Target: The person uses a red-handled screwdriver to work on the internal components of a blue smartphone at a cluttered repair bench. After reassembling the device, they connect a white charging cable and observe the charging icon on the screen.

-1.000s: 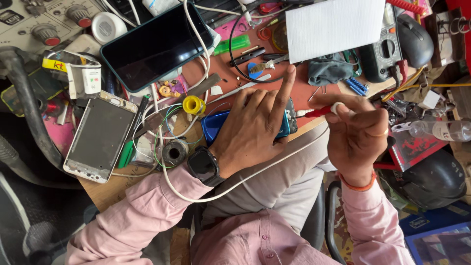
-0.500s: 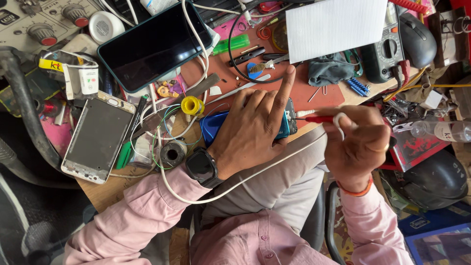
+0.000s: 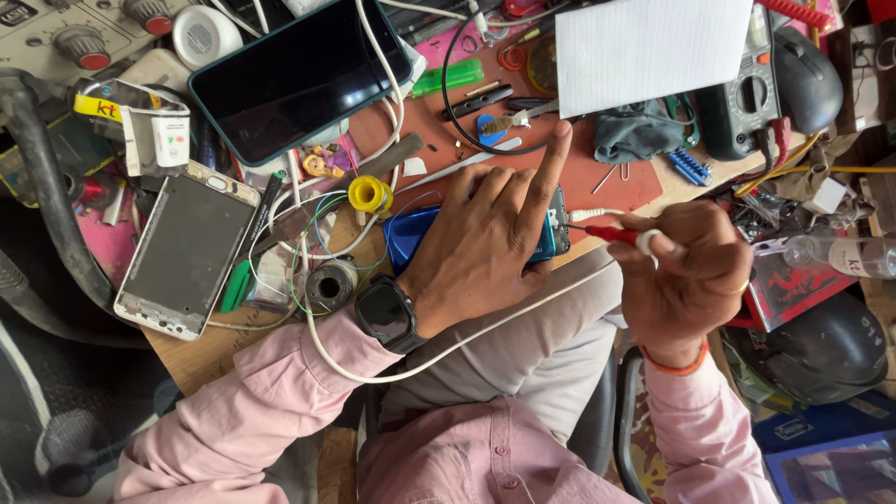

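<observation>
Head camera looks down on a crowded bench (image 3: 224, 350). Left hand (image 3: 490, 238) lies flat on a blue phone (image 3: 415, 238) near the bench's front edge, pressing it down — forefinger stretched out straight, the other fingers curled over the phone's body. Right hand (image 3: 686, 275) is closed around a red-handled screwdriver (image 3: 616, 234), whose tip meets the phone's right end. A white cable (image 3: 448, 347) runs across the left wrist, just past a black wristwatch (image 3: 385, 315). Left of the blue phone sit a yellow spool (image 3: 370, 195) and an opened phone with a grey screen (image 3: 184, 250) — a larger dark-screened phone (image 3: 299, 75) lies farther back.
</observation>
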A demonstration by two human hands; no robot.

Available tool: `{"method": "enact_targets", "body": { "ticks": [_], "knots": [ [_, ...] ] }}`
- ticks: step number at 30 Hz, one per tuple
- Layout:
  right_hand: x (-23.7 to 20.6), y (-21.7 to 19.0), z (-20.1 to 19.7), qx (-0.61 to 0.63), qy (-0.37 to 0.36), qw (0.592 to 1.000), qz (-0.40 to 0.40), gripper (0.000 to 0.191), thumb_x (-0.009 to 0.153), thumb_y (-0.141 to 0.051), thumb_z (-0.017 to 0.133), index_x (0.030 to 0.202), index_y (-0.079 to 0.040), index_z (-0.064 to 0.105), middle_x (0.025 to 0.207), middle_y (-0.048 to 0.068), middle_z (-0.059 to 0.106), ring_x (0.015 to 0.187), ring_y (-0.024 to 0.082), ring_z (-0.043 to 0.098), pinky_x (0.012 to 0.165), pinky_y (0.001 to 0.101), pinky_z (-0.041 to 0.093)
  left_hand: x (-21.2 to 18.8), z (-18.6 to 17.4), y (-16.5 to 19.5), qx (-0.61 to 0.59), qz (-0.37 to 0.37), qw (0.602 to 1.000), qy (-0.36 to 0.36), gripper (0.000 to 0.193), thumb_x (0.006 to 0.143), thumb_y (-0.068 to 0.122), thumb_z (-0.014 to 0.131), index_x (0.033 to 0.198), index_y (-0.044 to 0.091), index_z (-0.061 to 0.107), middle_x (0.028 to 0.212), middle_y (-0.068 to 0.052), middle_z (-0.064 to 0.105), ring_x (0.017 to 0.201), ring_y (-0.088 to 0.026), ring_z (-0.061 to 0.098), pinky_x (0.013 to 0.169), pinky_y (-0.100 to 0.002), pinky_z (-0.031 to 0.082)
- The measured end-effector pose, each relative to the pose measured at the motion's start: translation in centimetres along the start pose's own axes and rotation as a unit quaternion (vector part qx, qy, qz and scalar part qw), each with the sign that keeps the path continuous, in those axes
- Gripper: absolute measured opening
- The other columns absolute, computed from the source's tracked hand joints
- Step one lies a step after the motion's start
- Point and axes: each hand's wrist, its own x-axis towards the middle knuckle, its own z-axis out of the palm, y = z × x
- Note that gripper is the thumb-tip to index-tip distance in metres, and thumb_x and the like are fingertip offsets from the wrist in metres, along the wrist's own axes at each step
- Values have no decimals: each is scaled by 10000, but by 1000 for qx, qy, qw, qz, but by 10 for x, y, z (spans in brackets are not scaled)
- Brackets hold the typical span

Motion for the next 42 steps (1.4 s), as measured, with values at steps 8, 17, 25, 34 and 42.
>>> {"method": "enact_targets", "body": {
  "ticks": [8,17,25,34,42],
  "knots": [
    [0,-6,-3,-131,-38,990,-30,289,1044,50,694,1092,-89,444,1072,131,747,942,215,562,872,334,468,-1,0,0,2,3,1000,1,1195,815,377,811,1603,-28,10,1191,-169,627,1117,-313,601,1077,-483,400],
    [22,8,-6,19,117,992,38,443,957,48,746,1223,-15,398,1072,61,603,966,178,656,804,259,572,1,-3,0,10,6,1000,-13,1244,763,336,851,1600,-27,4,1121,-170,621,1068,-310,598,1077,-485,404],
    [32,39,-18,133,-46,974,180,292,1100,103,711,1239,12,471,1169,84,619,1073,155,689,917,245,593,-1,-7,0,26,25,999,14,1243,812,434,848,1610,0,-2,1202,-179,607,1078,-314,593,1078,-491,398],
    [29,43,-20,-265,-80,961,-20,212,955,27,865,1020,-13,668,1158,112,696,1057,286,631,935,372,476,-3,-2,1,39,42,998,9,1079,880,386,820,1626,28,127,1305,-198,614,1173,-297,614,1127,-486,394],
    [25,19,-19,-165,-204,965,-11,259,863,9,815,1093,-80,736,1148,72,702,1105,271,651,992,384,497,0,2,3,32,48,998,-11,1061,891,424,799,1632,41,143,1317,-198,607,1243,-319,601,1168,-480,386]
  ]
}}
